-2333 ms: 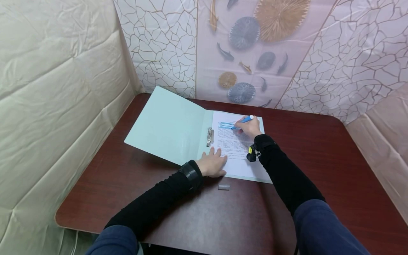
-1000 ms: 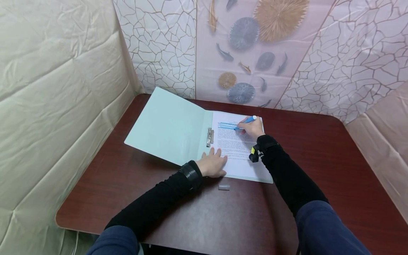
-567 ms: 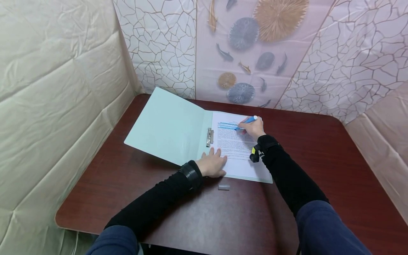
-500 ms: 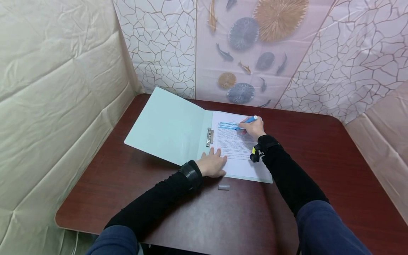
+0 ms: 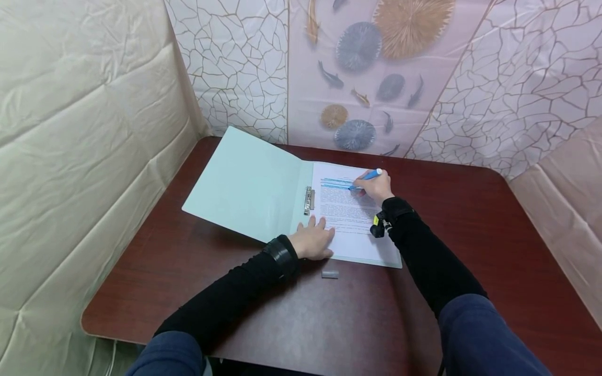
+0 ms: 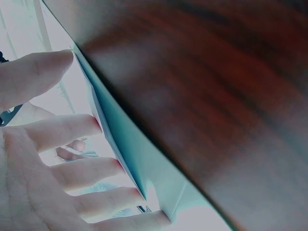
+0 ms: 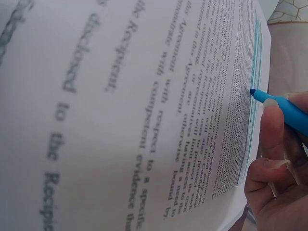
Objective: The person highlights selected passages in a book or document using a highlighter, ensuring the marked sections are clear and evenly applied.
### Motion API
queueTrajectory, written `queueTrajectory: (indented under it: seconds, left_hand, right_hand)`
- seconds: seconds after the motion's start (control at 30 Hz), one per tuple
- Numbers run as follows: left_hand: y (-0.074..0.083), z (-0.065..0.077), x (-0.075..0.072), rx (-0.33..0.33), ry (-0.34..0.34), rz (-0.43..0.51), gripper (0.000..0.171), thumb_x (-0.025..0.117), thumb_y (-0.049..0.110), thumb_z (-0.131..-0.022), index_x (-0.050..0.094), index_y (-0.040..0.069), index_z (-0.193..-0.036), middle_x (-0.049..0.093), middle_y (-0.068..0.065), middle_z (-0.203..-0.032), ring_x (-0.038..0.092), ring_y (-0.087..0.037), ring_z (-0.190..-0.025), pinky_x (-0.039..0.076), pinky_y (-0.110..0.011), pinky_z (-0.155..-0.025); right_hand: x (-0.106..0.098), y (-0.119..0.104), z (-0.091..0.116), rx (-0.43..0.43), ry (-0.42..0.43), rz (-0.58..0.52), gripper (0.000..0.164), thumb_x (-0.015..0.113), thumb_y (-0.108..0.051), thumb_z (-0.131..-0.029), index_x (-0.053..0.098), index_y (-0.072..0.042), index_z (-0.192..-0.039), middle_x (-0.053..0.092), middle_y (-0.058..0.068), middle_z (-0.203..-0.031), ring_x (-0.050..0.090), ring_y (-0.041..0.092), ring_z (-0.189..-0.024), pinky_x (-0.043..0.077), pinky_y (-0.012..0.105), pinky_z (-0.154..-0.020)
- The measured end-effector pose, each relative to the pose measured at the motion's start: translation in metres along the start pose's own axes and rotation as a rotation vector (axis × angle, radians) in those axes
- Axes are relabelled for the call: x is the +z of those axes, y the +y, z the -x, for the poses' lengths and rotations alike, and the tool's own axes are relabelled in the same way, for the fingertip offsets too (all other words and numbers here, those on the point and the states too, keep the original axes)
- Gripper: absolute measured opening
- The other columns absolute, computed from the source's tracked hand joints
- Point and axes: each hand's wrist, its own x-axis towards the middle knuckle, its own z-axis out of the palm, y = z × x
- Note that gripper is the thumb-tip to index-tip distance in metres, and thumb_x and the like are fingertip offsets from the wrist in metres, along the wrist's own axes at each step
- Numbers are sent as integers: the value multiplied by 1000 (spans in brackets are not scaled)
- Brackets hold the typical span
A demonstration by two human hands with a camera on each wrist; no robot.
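Note:
A pale green folder [image 5: 249, 183] lies spread on the table, its cover raised at a slant to the left. Printed paper [image 5: 348, 214] sits in its right half beside a metal clip [image 5: 308, 201], with several blue highlighted lines near the top. My right hand [image 5: 378, 187] pinches a blue highlighter [image 5: 369, 175]; in the right wrist view the highlighter's tip [image 7: 253, 92] touches the text at the end of a blue line. My left hand [image 5: 312, 242] rests with spread fingers on the lower left of the page; the left wrist view shows these fingers [image 6: 91, 171] straight along the folder's edge.
A small grey cap-like piece [image 5: 330, 274] lies on the brown table [image 5: 291, 324] just in front of the folder. Cloth-covered walls [image 5: 254, 68] stand behind the table and along its sides.
My right hand and the highlighter have slid a little to the right along a line of text, lengthening the blue mark. My left hand stays in place on the page.

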Motion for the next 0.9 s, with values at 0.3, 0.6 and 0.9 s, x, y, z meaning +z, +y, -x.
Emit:
queueTrajectory:
  seconds: [0.3, 0.6, 0.9]
  left_hand:
    - [0, 0, 0, 4, -6, 5, 64, 56, 43, -95, 37, 15, -150, 23, -20, -159, 21, -45, -145, 31, -62, -110]
    - [1, 1, -1, 6, -5, 1, 65, 56, 43, -95, 36, 15, -150, 23, -20, -159, 21, -44, -145, 31, -62, -110]
    - [1, 1, 0, 1, -3, 8, 65, 56, 42, -95, 36, 15, -150, 23, -20, -159, 21, -45, -145, 30, -62, -110]
  right_hand:
    - [-2, 3, 0, -4, -4, 22, 20, 73, -18, -84, 69, -2, -94, 71, 9, -75, 69, 19, -58, 44, 48, -101]
    - [-3, 5, -2, -14, 18, 41, 19, 73, -19, -83, 69, -3, -94, 72, 13, -81, 68, 17, -56, 43, 48, -104]
    - [-7, 8, -2, -32, 13, 58, 20, 72, -19, -84, 69, -2, -95, 72, 11, -74, 67, 17, -54, 45, 48, -100]
